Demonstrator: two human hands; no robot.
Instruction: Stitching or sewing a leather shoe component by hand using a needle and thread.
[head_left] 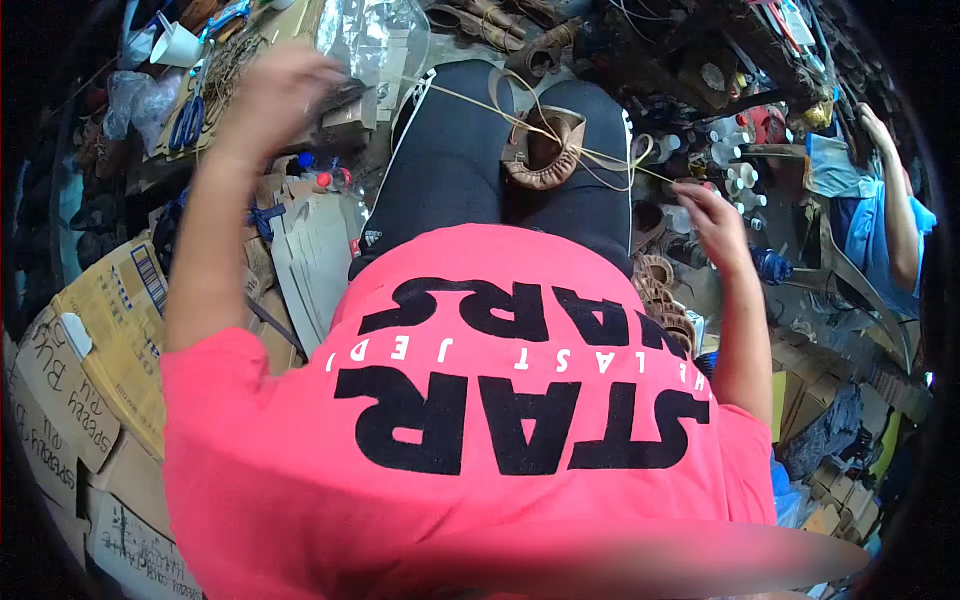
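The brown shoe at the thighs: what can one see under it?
Dark trousers show on both sides of the brown shoe. What lies directly beneath it is covered by the shoe, so I cannot tell.

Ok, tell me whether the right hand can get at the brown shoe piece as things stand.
Probably yes: between the right hand and the brown shoe piece, only a thin cord shows, with nothing solid blocking.
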